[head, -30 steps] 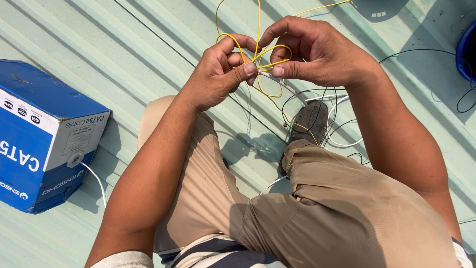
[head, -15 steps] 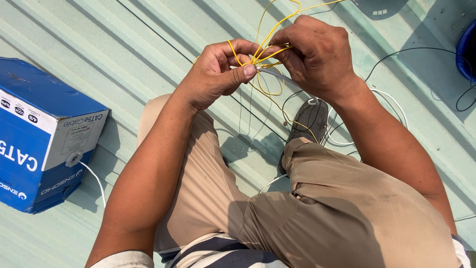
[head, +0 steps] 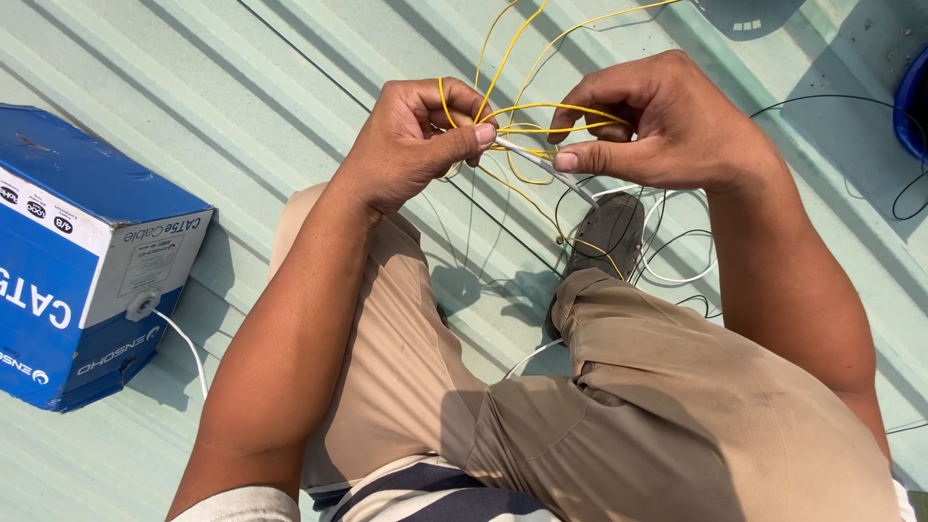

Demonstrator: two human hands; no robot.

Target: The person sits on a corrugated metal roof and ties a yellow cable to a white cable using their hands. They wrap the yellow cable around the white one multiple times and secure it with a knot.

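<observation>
Pinching yellow wire [head: 541,106] between fingers of left hand [head: 416,145] and right hand [head: 667,126].

Two bare hands: left hand [head: 411,145] and right hand [head: 667,126], meeting above the one blue-and-white cardboard cable box [head: 87,256]'s right side. One grey cable end [head: 546,166] between them. Several thin yellow wire strands [head: 541,108], number not countable. One dark shoe [head: 607,232] right of the box. One blue container edge [head: 913,101] far right.
</observation>
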